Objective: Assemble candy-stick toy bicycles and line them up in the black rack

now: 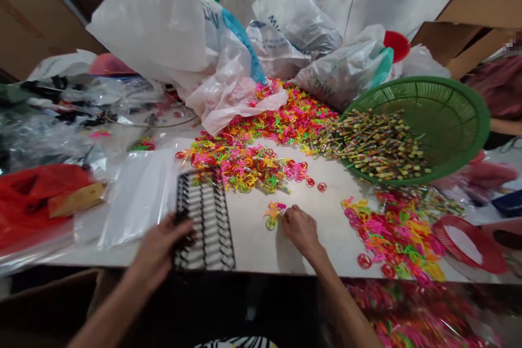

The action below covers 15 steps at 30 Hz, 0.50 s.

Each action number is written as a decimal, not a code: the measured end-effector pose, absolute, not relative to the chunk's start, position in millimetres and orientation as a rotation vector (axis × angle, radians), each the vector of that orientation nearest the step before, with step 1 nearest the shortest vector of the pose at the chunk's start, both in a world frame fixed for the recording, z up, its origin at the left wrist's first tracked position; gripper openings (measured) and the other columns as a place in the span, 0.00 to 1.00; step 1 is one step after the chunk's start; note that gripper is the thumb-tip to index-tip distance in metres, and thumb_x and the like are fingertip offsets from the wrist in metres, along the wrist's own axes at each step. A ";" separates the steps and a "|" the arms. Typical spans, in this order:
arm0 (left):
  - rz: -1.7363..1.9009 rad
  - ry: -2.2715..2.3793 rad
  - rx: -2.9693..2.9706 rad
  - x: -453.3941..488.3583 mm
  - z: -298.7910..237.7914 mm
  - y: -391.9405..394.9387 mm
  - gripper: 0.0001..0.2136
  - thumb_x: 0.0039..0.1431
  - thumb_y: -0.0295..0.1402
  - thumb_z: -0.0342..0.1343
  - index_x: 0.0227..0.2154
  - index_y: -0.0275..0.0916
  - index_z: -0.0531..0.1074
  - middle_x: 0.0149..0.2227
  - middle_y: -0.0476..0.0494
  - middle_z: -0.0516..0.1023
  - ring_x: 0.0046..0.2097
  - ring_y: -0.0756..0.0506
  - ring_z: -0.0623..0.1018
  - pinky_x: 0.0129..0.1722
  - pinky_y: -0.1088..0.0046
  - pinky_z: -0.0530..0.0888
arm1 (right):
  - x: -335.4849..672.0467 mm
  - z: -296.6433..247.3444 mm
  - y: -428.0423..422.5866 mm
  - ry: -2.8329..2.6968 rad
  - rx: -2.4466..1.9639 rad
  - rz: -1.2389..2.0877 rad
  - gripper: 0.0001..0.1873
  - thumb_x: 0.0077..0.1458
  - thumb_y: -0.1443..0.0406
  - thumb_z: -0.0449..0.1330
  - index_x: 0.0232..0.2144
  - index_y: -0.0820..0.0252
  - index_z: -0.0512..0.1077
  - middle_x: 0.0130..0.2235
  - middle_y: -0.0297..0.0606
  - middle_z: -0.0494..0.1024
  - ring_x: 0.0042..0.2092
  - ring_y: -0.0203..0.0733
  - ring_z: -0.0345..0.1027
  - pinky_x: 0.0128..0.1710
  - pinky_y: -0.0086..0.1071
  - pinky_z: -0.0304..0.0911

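Note:
My left hand (165,244), a little blurred, is closed at the left edge of a black slotted plastic rack (204,223) lying on the table. Thumb and fingers wrap around that edge. To the right, my right hand (300,228) is held with curled fingers low over the white tabletop. A small cluster of bright plastic toy pieces (271,214), orange, pink and green, lies right at its fingertips. What the fingers pinch is hidden. Beyond both hands spreads a heap of colourful small plastic pieces (248,166), with two loose red wheels (322,187) beside it.
A green basket (460,147) tilts at the right, with many patterned sticks (379,144) in and before it. Another pile of plastic pieces (395,234) and a red basket (468,244) lie near right. Clear bags (136,196) and a red bag (36,201) cover the left; sacks (334,76) stand behind.

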<state>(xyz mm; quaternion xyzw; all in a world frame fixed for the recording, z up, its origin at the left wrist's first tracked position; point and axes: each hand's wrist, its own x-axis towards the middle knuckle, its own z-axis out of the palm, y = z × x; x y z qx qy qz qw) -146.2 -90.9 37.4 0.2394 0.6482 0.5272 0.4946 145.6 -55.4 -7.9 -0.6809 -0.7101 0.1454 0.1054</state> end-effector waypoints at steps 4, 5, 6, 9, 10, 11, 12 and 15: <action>1.185 1.322 0.318 -64.1 -7.9 -145.6 0.20 0.32 0.35 0.69 0.31 0.37 0.69 0.28 0.50 0.75 0.26 0.51 0.74 0.27 0.75 0.74 | 151.9 5.2 -57.1 -1.578 -1.777 0.870 0.02 0.45 0.67 0.55 0.23 0.59 0.65 0.24 0.32 0.69 0.23 0.34 0.62 0.24 0.27 0.55; 1.210 1.297 0.283 -48.9 -13.4 -151.7 0.20 0.33 0.34 0.69 0.31 0.37 0.68 0.29 0.50 0.75 0.29 0.51 0.75 0.31 0.75 0.74 | 148.8 7.2 -59.7 -1.444 -1.691 1.008 0.02 0.44 0.66 0.55 0.23 0.59 0.64 0.23 0.29 0.67 0.21 0.33 0.60 0.22 0.27 0.54; 1.215 1.260 0.260 -36.8 -16.6 -156.1 0.19 0.35 0.35 0.68 0.31 0.37 0.68 0.31 0.49 0.76 0.31 0.50 0.76 0.34 0.74 0.74 | 143.6 7.9 -62.8 -1.348 -1.610 1.124 0.04 0.43 0.66 0.56 0.23 0.58 0.63 0.22 0.27 0.65 0.19 0.32 0.58 0.20 0.26 0.53; 1.075 1.177 0.292 -21.4 -16.4 -167.2 0.18 0.42 0.38 0.64 0.35 0.37 0.69 0.36 0.43 0.77 0.40 0.46 0.76 0.39 0.70 0.73 | 120.8 0.1 -71.4 -1.326 -1.481 1.243 0.05 0.42 0.65 0.56 0.23 0.57 0.61 0.20 0.26 0.63 0.20 0.32 0.57 0.19 0.25 0.51; 0.977 1.166 0.336 -23.1 -15.0 -171.2 0.18 0.43 0.39 0.63 0.37 0.37 0.69 0.37 0.41 0.77 0.41 0.45 0.76 0.38 0.70 0.73 | 113.5 -5.0 -73.0 -1.375 -1.481 1.210 0.04 0.43 0.65 0.55 0.23 0.57 0.62 0.20 0.26 0.64 0.21 0.32 0.57 0.19 0.25 0.51; 0.852 1.161 0.404 -27.7 -13.6 -174.7 0.18 0.44 0.40 0.63 0.37 0.37 0.69 0.37 0.40 0.77 0.40 0.44 0.76 0.35 0.70 0.73 | 107.5 -10.5 -73.8 -1.435 -1.495 1.152 0.03 0.44 0.65 0.55 0.23 0.58 0.63 0.20 0.27 0.65 0.22 0.33 0.58 0.21 0.25 0.51; 0.721 1.162 0.501 -34.5 -12.6 -177.0 0.18 0.44 0.40 0.62 0.37 0.36 0.70 0.35 0.39 0.77 0.37 0.43 0.77 0.32 0.70 0.73 | 103.1 -16.0 -73.9 -1.498 -1.519 1.079 0.03 0.44 0.65 0.55 0.23 0.58 0.63 0.21 0.28 0.66 0.23 0.33 0.58 0.22 0.25 0.52; 0.525 1.226 1.024 -62.1 -13.7 -167.9 0.11 0.49 0.38 0.57 0.33 0.38 0.73 0.30 0.40 0.78 0.32 0.44 0.76 0.31 0.69 0.72 | 98.5 -27.8 -71.8 -1.676 -1.614 0.880 0.02 0.46 0.66 0.53 0.26 0.59 0.65 0.24 0.30 0.69 0.25 0.34 0.59 0.25 0.26 0.51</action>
